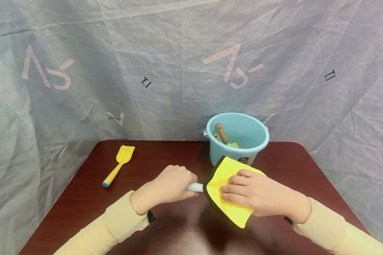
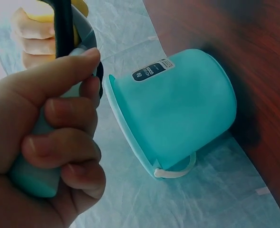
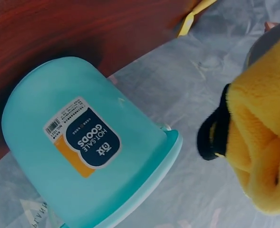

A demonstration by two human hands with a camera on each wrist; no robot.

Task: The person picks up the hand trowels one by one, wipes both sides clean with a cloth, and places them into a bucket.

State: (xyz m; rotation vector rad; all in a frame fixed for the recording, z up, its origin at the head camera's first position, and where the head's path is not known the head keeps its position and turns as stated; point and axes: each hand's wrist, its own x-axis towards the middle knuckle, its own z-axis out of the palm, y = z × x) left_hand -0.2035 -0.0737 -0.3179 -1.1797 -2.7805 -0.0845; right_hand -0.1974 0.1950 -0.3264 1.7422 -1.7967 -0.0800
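My left hand (image 1: 169, 186) grips the pale handle (image 1: 195, 187) of a tool above the table, its fingers curled round it. The handle has a teal end in the left wrist view. A yellow cloth (image 1: 221, 177) with black edging covers the tool's head; a grey part (image 3: 263, 45) of the tool shows beside the cloth in the right wrist view. My right hand (image 1: 255, 193) holds the cloth against the tool, fingers bent over it. The head's full shape is hidden.
Behind the cloth stands a light blue bucket (image 1: 217, 150) containing wooden-handled tools (image 1: 221, 132) and something pale green. A yellow toy shovel (image 1: 125, 154) with a blue handle end lies on the dark red table (image 1: 166, 152) at left. Grey sheeting (image 1: 166, 106) hangs around the table.
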